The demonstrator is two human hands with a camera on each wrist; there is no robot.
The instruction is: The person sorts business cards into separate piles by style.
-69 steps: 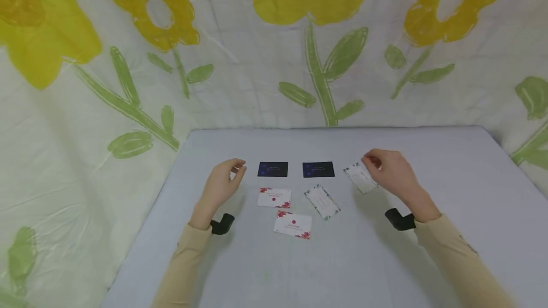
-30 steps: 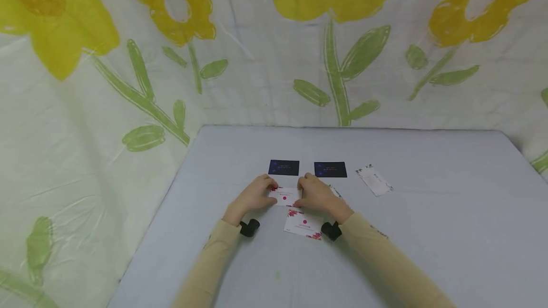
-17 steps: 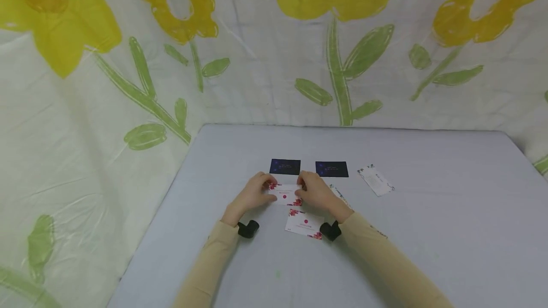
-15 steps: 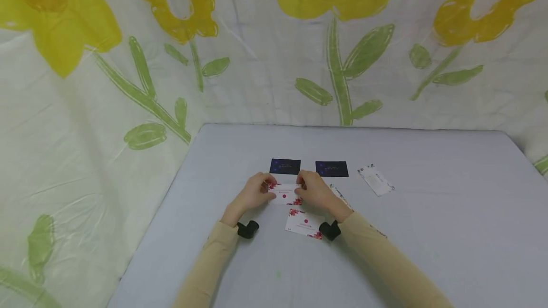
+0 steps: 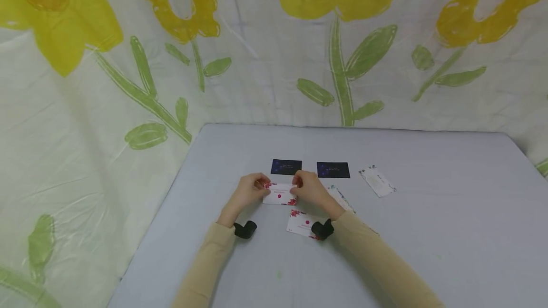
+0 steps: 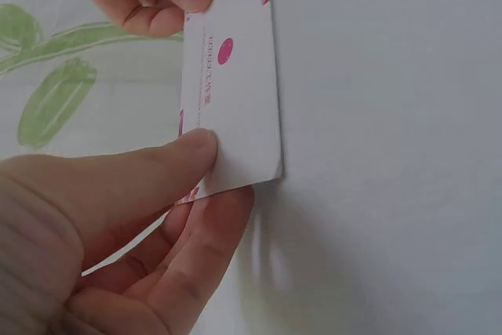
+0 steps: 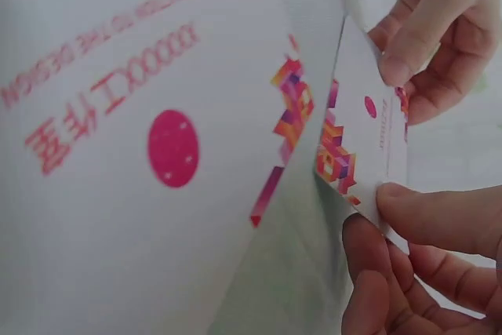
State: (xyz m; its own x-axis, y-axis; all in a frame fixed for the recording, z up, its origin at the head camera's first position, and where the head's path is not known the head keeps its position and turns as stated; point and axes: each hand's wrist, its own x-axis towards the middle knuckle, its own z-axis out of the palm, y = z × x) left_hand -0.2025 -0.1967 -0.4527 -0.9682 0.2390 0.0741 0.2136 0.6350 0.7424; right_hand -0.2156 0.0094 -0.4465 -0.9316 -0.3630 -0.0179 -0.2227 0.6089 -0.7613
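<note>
In the head view, my left hand (image 5: 247,191) and right hand (image 5: 311,190) pinch the left and right ends of a white business card (image 5: 279,195) with red-purple corner patterns. The left wrist view shows the card (image 6: 235,92) raised and tilted, my left thumb on its face and fingers beneath. From the right wrist, my right hand (image 7: 439,249) likewise has the thumb on top and fingers under the card (image 7: 365,131). A second business card (image 5: 298,223) of that design lies below, partly hidden by the right wrist's black camera; it looms large (image 7: 118,154) in the right wrist view.
Two dark blue business cards (image 5: 286,167) (image 5: 333,169) lie side by side behind the hands. A white leaf-bordered card (image 5: 377,181) lies tilted at right; a similar card (image 5: 340,197) is partly covered by the right forearm. A flowered cloth (image 5: 265,70) hangs behind the table (image 5: 449,232).
My right hand has come left from the leaf-bordered card, and my left hand has moved inward. Both have taken the red-patterned card, lifted it and shifted it slightly left.
</note>
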